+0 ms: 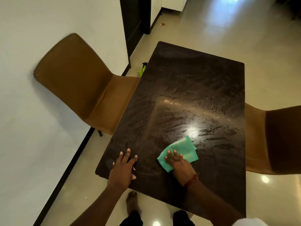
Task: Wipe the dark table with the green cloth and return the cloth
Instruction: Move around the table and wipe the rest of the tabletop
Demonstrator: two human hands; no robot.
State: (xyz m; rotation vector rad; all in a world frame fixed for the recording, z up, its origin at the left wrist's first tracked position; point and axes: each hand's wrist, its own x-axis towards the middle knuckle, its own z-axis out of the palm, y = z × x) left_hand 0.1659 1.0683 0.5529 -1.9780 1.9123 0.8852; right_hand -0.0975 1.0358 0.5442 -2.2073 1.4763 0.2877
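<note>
The dark table (pixel 187 88) fills the middle of the head view, its top streaked with wet wipe marks and glare. A folded green cloth (pixel 184 149) lies flat on the near part of the top. My right hand (pixel 178 162) presses on the cloth's near edge with straight fingers. My left hand (pixel 123 167) rests flat on the table's near left corner, fingers spread, about a hand's width left of the cloth.
A brown chair (pixel 78 82) stands at the table's left side against the white wall. A second brown chair (pixel 267 141) stands at the right side. A green spray bottle (pixel 143 69) sits on the floor past the left edge. My bare foot (pixel 132 203) is below the near edge.
</note>
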